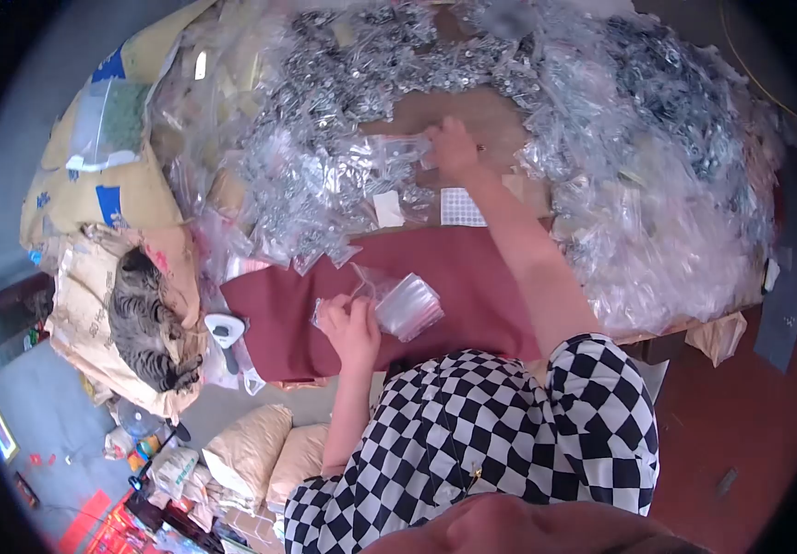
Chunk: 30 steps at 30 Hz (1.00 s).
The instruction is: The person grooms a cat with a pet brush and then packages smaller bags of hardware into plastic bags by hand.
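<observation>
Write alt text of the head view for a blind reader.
A person's right hand reaches beside heaped clear bags of small parts; left hand touches clear plastic near stacked bags over a maroon cloth. A striped cat lies at left.

The stack of small bags (407, 307) is clear, smooth, glossy plastic, lying on a maroon cloth (477, 268) with a matt face. Shiny silvery metal pieces (324, 88) glint through crinkled clear plastic packets (315, 185) on the matt brown tabletop (495, 115). The tan sack (84, 286) looks like dull, creased paper.
</observation>
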Tool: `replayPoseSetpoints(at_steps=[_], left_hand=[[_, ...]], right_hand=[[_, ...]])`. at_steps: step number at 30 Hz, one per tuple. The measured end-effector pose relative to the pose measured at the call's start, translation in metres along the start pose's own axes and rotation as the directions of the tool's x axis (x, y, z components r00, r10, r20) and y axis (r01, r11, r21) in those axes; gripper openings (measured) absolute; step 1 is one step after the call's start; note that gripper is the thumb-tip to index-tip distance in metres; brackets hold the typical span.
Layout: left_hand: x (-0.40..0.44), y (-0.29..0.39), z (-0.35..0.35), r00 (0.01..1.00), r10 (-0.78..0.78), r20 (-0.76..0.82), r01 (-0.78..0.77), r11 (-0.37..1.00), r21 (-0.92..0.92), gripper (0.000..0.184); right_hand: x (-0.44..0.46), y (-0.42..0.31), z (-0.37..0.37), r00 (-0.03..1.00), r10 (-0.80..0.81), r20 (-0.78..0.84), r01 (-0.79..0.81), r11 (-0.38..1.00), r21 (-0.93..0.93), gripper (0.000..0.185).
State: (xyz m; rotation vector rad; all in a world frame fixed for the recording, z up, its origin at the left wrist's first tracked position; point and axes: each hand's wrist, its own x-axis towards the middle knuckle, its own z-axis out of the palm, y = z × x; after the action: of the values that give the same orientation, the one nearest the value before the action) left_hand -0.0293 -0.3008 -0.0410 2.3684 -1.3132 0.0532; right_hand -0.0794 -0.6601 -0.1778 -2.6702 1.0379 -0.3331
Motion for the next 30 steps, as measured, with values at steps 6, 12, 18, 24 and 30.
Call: replayPoseSetpoints(at_steps=[6, 12, 18, 24, 30], left_hand=[[0.003, -0.021, -0.004, 0.998, 0.028, 0.055, -0.021, 0.992, -0.125, 0.027], [-0.005, -0.015, 0.003, 0.864, -0.225, 0.45, 0.354, 0.908, -0.226, 0.066], [-0.02, -0.019, 0.012, 0.883, -0.233, 0.407, 0.341, 0.915, -0.215, 0.068], [-0.033, -0.031, 0.02, 0.941, -0.06, 0.332, 0.153, 0.953, -0.261, 0.029], [-0.007, -0.009, 0.005, 0.967, -0.002, 0.254, 0.088, 0.941, -0.327, 0.025]], right_hand=[[0.001, 0.007, -0.037, 0.94, 0.076, 0.331, -0.186, 0.93, 0.316, 0.027], [0.059, 0.061, -0.067, 0.969, 0.048, -0.241, -0.024, 0.994, 0.102, 0.031], [0.067, 0.077, -0.057, 0.961, 0.267, -0.066, -0.275, 0.925, -0.262, 0.021], [0.013, 0.106, -0.052, 0.999, 0.034, -0.001, -0.034, 0.999, 0.027, 0.034], [0.037, 0.106, -0.061, 0.952, -0.188, -0.243, 0.217, 0.971, 0.102, 0.046]])
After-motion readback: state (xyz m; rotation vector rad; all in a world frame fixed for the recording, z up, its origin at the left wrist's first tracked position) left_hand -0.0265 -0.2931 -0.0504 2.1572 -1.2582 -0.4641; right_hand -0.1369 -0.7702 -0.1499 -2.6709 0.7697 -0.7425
